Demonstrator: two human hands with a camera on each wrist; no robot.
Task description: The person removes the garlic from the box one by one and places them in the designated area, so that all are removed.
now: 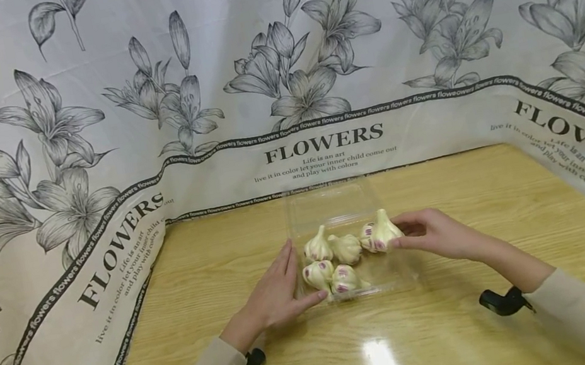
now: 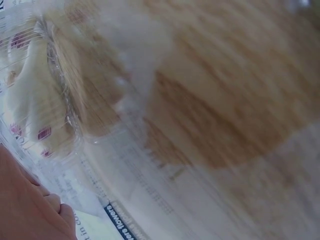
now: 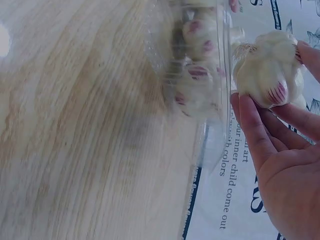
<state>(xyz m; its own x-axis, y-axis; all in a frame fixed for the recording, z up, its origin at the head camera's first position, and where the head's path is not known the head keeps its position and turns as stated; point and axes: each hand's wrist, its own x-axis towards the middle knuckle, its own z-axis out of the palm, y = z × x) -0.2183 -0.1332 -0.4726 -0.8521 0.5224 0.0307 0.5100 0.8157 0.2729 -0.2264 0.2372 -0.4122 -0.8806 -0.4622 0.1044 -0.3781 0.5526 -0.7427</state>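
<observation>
A clear plastic container (image 1: 382, 277) with several garlic bulbs (image 1: 346, 249) in it stands on the table. My right hand (image 1: 438, 234) pinches a garlic bulb (image 1: 385, 230) at the container's right side; in the right wrist view, my fingers and thumb hold this bulb (image 3: 270, 70) beside the clear wall. At the container's left and front edge rests my left hand (image 1: 275, 290), fingers straight and thumb along the front. The left wrist view shows part of that hand (image 2: 30, 200) below bulbs (image 2: 37, 100) seen through the plastic.
The container's clear lid (image 1: 330, 202) lies folded back behind it. A wooden table (image 1: 212, 252) is underneath, and a white cloth (image 1: 224, 184) printed with flowers and lettering hangs behind and at both sides. Black straps with a small device sit at both wrists.
</observation>
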